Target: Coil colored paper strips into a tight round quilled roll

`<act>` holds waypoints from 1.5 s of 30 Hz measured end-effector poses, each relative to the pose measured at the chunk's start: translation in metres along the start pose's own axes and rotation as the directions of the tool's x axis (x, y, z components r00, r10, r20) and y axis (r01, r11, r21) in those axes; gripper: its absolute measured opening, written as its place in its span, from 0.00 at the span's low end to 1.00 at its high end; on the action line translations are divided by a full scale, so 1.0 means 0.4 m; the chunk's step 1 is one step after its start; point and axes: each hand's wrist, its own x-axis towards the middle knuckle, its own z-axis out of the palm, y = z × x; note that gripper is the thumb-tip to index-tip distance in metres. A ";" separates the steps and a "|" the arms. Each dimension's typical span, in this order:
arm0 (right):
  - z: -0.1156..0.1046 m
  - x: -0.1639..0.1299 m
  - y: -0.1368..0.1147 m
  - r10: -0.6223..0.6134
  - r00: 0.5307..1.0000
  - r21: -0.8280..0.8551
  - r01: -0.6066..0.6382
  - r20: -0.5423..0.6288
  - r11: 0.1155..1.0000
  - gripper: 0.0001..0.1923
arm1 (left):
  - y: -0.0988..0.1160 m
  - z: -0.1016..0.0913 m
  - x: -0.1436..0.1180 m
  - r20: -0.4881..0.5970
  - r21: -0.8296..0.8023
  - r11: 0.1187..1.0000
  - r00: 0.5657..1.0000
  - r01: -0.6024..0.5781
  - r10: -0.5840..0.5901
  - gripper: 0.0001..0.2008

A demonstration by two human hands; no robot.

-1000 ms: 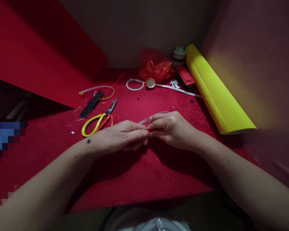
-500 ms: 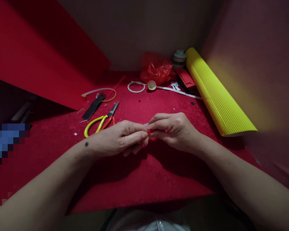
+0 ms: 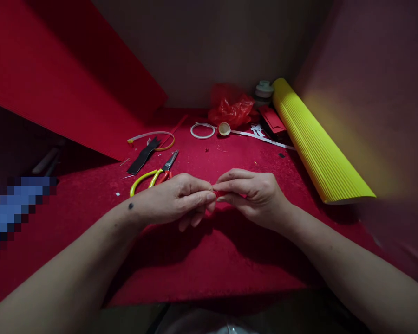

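Between the fingertips of both hands, above the red cloth, is a small red ridged piece point(image 3: 218, 193), mostly covered by the fingers. My left hand point(image 3: 186, 198) pinches it from the left with thumb and forefinger, the other fingers curled below. From the right, my right hand point(image 3: 252, 194) grips it between thumb and fingers. The tips of the two hands meet. Just behind my left wrist lie scissors point(image 3: 167, 168) with yellow and red handles, partly hidden by the hand, blades pointing away.
A yellow corrugated roll point(image 3: 320, 148) lies at the right. A red board point(image 3: 90, 93) leans at the left. Farther back are a red plastic bag point(image 3: 231, 110), a white ring of strip point(image 3: 192, 131), a small round cup point(image 3: 224, 129), a black strip point(image 3: 142, 157) and a jar point(image 3: 264, 90).
The whole view has shifted slightly. Less of the red piece shows between the fingers, and the pale bit above the fingertips is no longer visible. Both hands keep their pinch.
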 end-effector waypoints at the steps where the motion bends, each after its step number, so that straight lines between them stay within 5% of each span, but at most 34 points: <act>1: 0.002 -0.002 -0.001 -0.003 1.000 -0.015 0.003 -0.012 1.000 0.05 | 0.001 0.000 0.000 -0.002 0.002 1.000 1.000 -0.002 0.002 0.13; 14: 0.007 -0.007 -0.007 -0.130 0.991 -0.211 0.120 -0.034 0.970 0.08 | -0.007 0.008 -0.001 -0.091 0.188 0.980 0.992 -0.065 0.083 0.14; 23: 0.003 -0.004 -0.008 -0.110 0.992 -0.230 0.092 -0.067 0.969 0.08 | 0.005 0.013 0.015 -0.302 -0.021 0.998 0.952 -0.051 0.042 0.10; 37: 0.000 -0.005 -0.007 -0.076 0.991 -0.255 0.046 -0.108 0.966 0.08 | 0.013 0.011 0.000 -0.307 0.052 0.991 0.943 -0.121 0.131 0.10; 45: 0.004 -0.003 -0.017 -0.031 0.994 -0.122 0.019 -0.101 0.992 0.10 | 0.004 0.003 0.010 -0.240 -0.020 0.992 0.964 -0.128 0.119 0.08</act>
